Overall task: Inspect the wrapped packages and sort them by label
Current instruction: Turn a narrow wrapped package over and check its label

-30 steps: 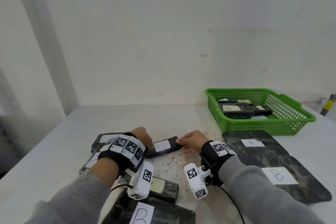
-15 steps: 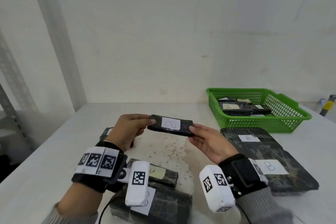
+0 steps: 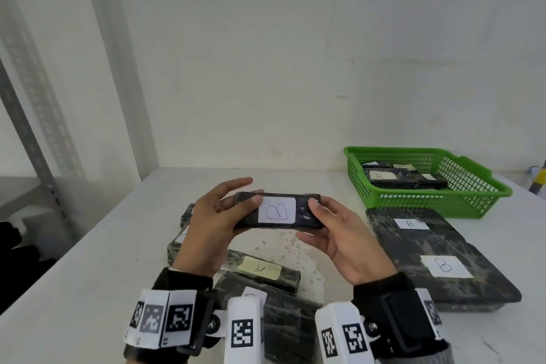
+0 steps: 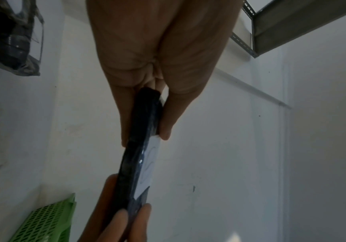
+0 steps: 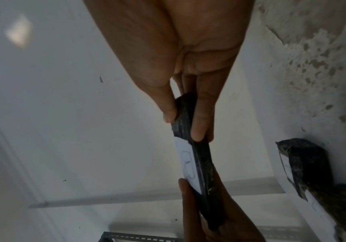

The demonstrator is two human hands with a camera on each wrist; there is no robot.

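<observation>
glossy black film-wrapped package (image 3: pixel 277 214), paper label (image 3: pixel 276 209)

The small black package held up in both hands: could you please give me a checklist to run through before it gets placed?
1. Label readable: ok, the white label on the small black package faces the head camera and reads B.
2. Left hand grip: ok, thumb and fingers pinch the left end.
3. Right hand grip: ok, it pinches the right end.
4. Matching destination: ok, the green basket holds a package marked B.
5. Space in the basket: cannot tell, its near part is hidden by the wall.
6. Wrapping intact: cannot tell, the underside is unseen.
</observation>
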